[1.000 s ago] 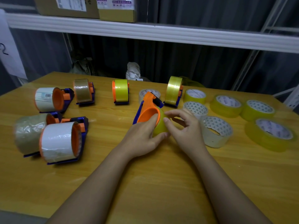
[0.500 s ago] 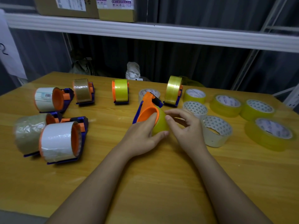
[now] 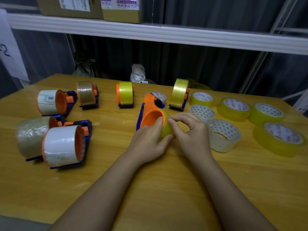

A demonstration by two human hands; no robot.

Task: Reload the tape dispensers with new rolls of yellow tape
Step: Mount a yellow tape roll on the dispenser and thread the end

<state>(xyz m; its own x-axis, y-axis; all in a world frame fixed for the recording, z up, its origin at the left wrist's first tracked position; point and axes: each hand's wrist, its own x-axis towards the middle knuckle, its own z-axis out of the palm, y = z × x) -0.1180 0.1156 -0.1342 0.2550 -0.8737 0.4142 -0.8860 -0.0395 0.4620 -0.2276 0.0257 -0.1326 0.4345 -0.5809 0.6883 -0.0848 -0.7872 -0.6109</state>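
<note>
Yellow tape roll (image 3: 165,129) is sitting on an orange-and-blue dispenser (image 3: 150,114) at the middle of a wooden table (image 3: 150,189), with both hands working on it.

Left hand (image 3: 148,140) is gripping the dispenser, fingers curling over its orange hub, thumb pressing the roll. Right hand (image 3: 191,135) is pinching at the roll's surface with curled fingertips. Loaded dispensers are crowding the left side; loose yellow rolls (image 3: 235,109) are lying to the right, near that edge. Bare wood is stretching toward the near edge.

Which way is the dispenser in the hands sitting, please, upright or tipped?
Tipped: the dispenser lies on its side, orange hub opening facing up, unlike the upright loaded dispenser.
</note>
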